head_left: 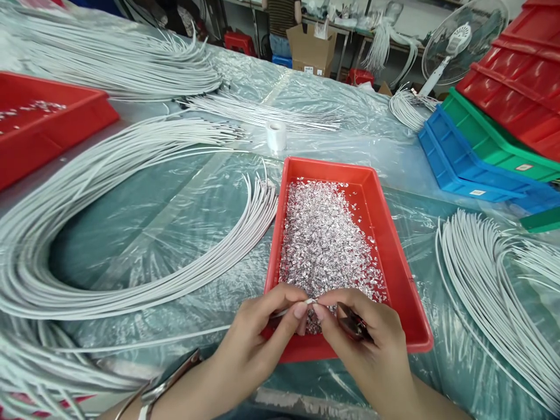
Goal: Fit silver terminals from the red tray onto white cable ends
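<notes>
Between thumb and fingers, my left hand [266, 326] pinches a white cable [192, 338] close to its end. The cable trails off to the left. My right hand [371, 332] pinches the very tip of that cable, fingertips almost touching the left ones. Tucked in the right palm is a small dark tool [352, 322]; its kind is mostly hidden by the fingers. Both hands are over the near end of a red tray [400, 256], which holds a heap of small shiny silver scraps [326, 239].
A looped bundle of white cables [26, 256] lies left of the tray, another cable bundle [490, 291] right. Behind stands a roll of clear tape [276, 137]. Stacked bins [490, 140] rise at the right, near a fan [459, 41]. A second red tray [56, 128] is far left.
</notes>
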Demonstrator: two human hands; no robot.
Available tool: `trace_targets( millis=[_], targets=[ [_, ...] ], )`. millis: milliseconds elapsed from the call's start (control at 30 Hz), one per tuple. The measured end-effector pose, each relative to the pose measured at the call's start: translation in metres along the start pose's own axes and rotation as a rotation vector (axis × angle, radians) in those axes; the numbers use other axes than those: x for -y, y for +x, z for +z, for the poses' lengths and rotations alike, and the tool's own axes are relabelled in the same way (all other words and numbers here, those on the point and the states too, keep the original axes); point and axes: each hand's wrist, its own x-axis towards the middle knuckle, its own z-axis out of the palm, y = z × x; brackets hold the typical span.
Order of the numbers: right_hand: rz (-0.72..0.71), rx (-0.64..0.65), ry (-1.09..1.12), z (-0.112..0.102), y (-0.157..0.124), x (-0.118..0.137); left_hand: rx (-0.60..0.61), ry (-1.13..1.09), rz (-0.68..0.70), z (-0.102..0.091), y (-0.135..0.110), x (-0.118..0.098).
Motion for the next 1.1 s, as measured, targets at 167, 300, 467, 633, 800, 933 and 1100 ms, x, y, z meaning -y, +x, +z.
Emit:
trace_targets(
  millis=[167, 300, 467, 633, 800, 933, 1100],
  targets=[
    [0.014, 0.024, 0.003, -0.0009, -0.0011, -0.0005, -0.001, -0.006, -0.005, 0.0006, 0.0012, -0.0001],
    [0.034, 0.032, 0.011, -0.0011, -0.0018, -0.0009, -0.024, 0.003, 0.013, 0.0019, 0.0032, -0.0010],
    [0.084, 0.055, 0.039, -0.0013, -0.0023, -0.0002, -0.036, 0.026, 0.005, 0.0021, 0.0024, -0.0019],
    [0.120, 0.061, 0.068, -0.0029, -0.0036, -0.0009, -0.041, 0.033, -0.014, 0.0023, 0.0025, -0.0018],
    [0.134, 0.064, 0.080, -0.0027, -0.0031, -0.0016, -0.053, 0.021, -0.002, 0.0027, 0.0029, -0.0009],
    [0.140, 0.065, 0.063, -0.0016, -0.0025, -0.0016, -0.065, 0.016, -0.013, 0.0028, 0.0019, -0.0004],
    [0.139, 0.054, 0.040, -0.0001, -0.0044, -0.0031, -0.106, 0.053, -0.005, 0.0030, -0.0015, 0.0019]
  ],
)
